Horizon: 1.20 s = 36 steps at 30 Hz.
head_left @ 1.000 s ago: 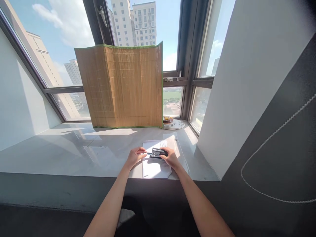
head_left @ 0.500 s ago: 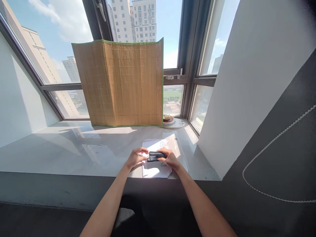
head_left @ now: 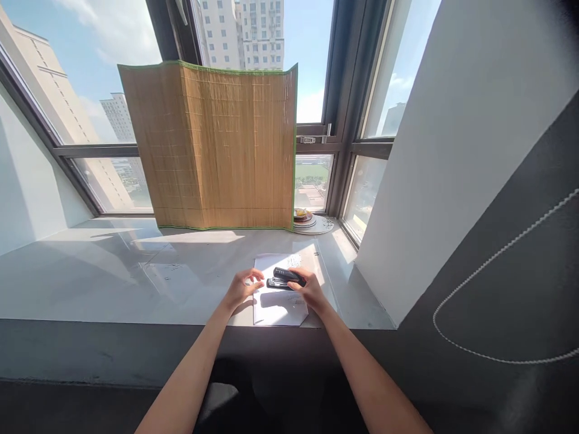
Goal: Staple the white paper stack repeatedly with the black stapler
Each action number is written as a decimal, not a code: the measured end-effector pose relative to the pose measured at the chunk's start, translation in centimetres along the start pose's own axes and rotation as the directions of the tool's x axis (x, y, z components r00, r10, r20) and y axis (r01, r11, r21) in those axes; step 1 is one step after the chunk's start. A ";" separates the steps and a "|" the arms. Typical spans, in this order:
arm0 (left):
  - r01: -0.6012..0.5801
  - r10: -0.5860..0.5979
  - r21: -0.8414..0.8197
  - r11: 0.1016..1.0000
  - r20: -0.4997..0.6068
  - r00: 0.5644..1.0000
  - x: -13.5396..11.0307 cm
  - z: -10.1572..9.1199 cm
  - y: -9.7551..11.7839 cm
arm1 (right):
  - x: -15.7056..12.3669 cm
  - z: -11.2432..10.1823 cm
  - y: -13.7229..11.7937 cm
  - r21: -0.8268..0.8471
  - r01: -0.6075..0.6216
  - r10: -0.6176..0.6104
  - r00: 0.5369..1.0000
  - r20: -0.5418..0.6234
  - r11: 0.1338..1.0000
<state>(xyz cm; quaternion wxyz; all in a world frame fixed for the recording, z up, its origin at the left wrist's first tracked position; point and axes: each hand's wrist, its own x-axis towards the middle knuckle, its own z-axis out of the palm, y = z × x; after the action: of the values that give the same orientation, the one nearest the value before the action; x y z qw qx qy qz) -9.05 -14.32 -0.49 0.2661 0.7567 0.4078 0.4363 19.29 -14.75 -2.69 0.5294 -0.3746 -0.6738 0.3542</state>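
Two bare forearms (head_left: 190, 367) stretched forward, angled inward; dark marks (head_left: 294, 260) on white paper (head_left: 271, 307) too small to read; left hand (head_left: 241, 289) half-curled, thumb and fingers slightly parted, near front of black stapler (head_left: 283, 275); right hand (head_left: 310, 289) gripping stapler's rear end above paper; beyond, bamboo mat (head_left: 226, 150) standing upright before window (head_left: 307, 90)

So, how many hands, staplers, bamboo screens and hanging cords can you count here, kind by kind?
Hands: 2, the left hand and the right hand
Black stapler: 1
Bamboo screen: 1
Pale cord: 1
Total: 5
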 end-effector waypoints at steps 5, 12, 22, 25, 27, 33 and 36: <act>-0.054 0.056 0.154 0.987 -0.010 0.998 0.0 0.8 0.2 | -3.0 -6.4 0.1 -0.027 -0.012 0.009 0.994 -0.108 1.000; -0.120 0.073 0.213 0.970 0.216 0.974 -2.8 8.4 4.5 | -7.5 -13.8 -0.1 -0.294 -0.014 0.011 1.000 -0.011 0.956; -0.324 0.181 0.262 0.909 0.453 0.873 -3.8 9.4 7.2 | -7.7 -12.8 -0.4 -0.326 0.059 -0.011 0.989 0.147 0.943; -0.373 0.225 0.251 0.893 0.469 0.854 -3.5 9.7 7.6 | -7.7 -12.7 -0.5 -0.349 0.090 -0.033 0.985 0.168 0.933; -0.387 0.239 0.250 0.887 0.469 0.850 -3.2 10.1 7.5 | -7.7 -12.6 -0.6 -0.368 0.119 -0.059 0.984 0.170 0.922; -0.405 0.266 0.250 0.880 0.448 0.854 -3.2 10.8 7.1 | -7.8 -11.9 -0.9 -0.496 0.192 -0.104 0.974 0.199 0.847; -0.388 0.245 0.266 0.883 0.443 0.862 -3.6 10.9 7.3 | -7.9 -11.6 -1.2 -0.581 0.195 -0.087 0.974 0.209 0.791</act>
<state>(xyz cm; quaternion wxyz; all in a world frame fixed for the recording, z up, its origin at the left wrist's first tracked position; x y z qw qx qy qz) 2.30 -21.70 -1.79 0.1293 0.9211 0.2837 0.2334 31.75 -21.35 -3.02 0.3496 -0.4390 -0.8198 0.1142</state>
